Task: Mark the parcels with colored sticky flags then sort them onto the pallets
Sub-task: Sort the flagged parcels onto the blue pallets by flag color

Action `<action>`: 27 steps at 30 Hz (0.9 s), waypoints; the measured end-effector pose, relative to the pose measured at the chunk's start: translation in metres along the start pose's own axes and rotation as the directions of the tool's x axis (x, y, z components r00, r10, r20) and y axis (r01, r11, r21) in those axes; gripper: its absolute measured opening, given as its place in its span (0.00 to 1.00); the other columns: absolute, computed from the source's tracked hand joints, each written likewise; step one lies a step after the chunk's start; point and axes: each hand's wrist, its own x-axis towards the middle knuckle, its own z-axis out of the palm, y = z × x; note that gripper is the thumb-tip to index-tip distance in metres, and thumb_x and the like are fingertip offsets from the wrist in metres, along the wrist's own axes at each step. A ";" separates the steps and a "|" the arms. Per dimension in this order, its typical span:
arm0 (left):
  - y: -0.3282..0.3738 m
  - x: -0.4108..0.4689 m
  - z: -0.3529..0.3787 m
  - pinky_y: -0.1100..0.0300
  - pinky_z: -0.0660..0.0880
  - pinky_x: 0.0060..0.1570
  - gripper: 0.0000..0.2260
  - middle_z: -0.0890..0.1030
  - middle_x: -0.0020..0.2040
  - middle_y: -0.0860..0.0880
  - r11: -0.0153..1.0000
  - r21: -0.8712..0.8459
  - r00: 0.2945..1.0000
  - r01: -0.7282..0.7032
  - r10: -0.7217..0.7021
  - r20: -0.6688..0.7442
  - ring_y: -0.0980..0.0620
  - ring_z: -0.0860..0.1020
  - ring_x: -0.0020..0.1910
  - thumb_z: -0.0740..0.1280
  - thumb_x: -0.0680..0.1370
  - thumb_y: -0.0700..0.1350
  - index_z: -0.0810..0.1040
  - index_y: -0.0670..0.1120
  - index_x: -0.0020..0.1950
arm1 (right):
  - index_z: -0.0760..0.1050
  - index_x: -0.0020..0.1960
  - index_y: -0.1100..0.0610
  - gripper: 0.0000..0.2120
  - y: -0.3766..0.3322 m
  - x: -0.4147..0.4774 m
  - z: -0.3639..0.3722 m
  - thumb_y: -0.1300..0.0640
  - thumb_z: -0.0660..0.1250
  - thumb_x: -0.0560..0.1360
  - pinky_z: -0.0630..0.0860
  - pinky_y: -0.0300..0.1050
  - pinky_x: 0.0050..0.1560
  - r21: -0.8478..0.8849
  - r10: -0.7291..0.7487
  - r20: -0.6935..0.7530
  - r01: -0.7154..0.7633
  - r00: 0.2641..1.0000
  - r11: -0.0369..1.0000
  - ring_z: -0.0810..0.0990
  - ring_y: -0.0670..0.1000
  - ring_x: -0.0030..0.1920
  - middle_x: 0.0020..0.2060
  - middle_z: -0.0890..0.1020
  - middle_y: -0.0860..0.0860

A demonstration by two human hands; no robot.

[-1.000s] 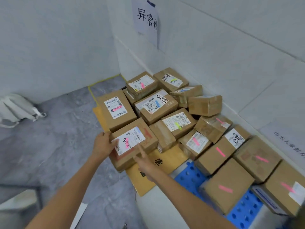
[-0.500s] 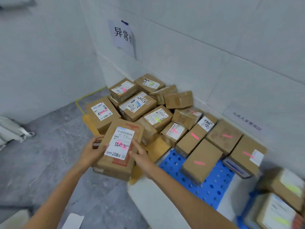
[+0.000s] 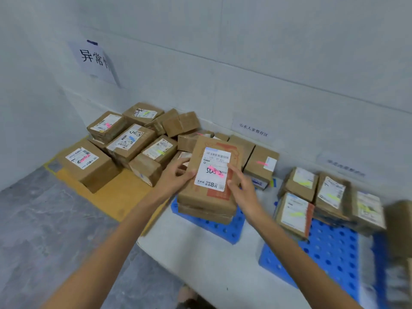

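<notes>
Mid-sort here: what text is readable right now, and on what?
"异常件": paper sign on wall.
"山水人家暂存区": small wall label.
"8元": shipping label of the held parcel; its handwritten number is partly hidden by a pink flag.
Other parcels' labels and the far right wall label: too blurred.

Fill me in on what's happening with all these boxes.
A person holds a brown cardboard parcel with a white label and pink sticky flag: the left hand grips its left edge, the right hand presses its right side. It is over the near corner of a blue perforated plastic pallet, where other pink-flagged parcels lie by the wall. Yellow-flagged parcels sit on a second blue pallet.
</notes>
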 end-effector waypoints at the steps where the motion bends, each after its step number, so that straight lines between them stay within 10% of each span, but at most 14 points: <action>1: 0.002 0.004 0.017 0.62 0.74 0.49 0.21 0.76 0.54 0.49 1.000 0.012 0.999 0.009 -0.010 0.054 0.53 0.76 0.52 0.68 0.77 0.48 0.70 0.49 0.69 | 0.68 0.62 0.32 0.21 0.008 -0.002 -0.016 0.56 0.59 0.78 0.70 0.55 0.66 -0.010 0.023 -0.044 -0.023 0.999 1.000 0.67 0.52 0.66 0.66 0.68 0.52; 10: -0.022 0.052 0.118 0.59 0.75 0.54 0.18 0.78 0.59 0.48 0.992 0.127 0.852 -0.015 -0.054 0.521 0.52 0.76 0.55 0.66 0.77 0.44 0.71 0.45 0.66 | 0.67 0.69 0.45 0.20 0.077 -0.008 -0.066 0.58 0.59 0.79 0.64 0.59 0.68 -0.168 0.265 -0.283 -0.319 0.922 0.933 0.70 0.56 0.66 0.67 0.72 0.52; 17: -0.064 0.095 0.126 0.53 0.75 0.46 0.05 0.79 0.47 0.45 0.842 0.397 0.800 -0.367 0.067 0.596 0.45 0.77 0.46 0.60 0.77 0.41 0.74 0.42 0.50 | 0.58 0.74 0.50 0.26 0.095 0.022 -0.041 0.62 0.57 0.78 0.69 0.46 0.61 -0.207 0.443 -0.230 -0.488 0.867 0.848 0.72 0.53 0.60 0.66 0.70 0.56; 21: -0.100 0.107 0.122 0.43 0.56 0.71 0.23 0.58 0.73 0.43 0.546 0.654 0.810 -0.524 0.082 0.581 0.40 0.56 0.73 0.59 0.78 0.44 0.61 0.43 0.72 | 0.44 0.77 0.49 0.31 0.113 0.033 -0.020 0.60 0.56 0.80 0.58 0.50 0.70 -0.304 0.391 -0.195 -0.435 0.899 0.848 0.58 0.56 0.71 0.73 0.53 0.57; 27: -0.125 0.114 0.105 0.52 0.45 0.75 0.31 0.44 0.78 0.47 0.536 0.684 0.803 -0.496 -0.017 0.596 0.47 0.42 0.77 0.59 0.80 0.42 0.47 0.42 0.78 | 0.42 0.76 0.46 0.33 0.122 0.041 -0.023 0.61 0.58 0.79 0.65 0.45 0.67 -0.234 0.372 -0.204 -0.414 0.906 0.880 0.64 0.51 0.64 0.71 0.51 0.57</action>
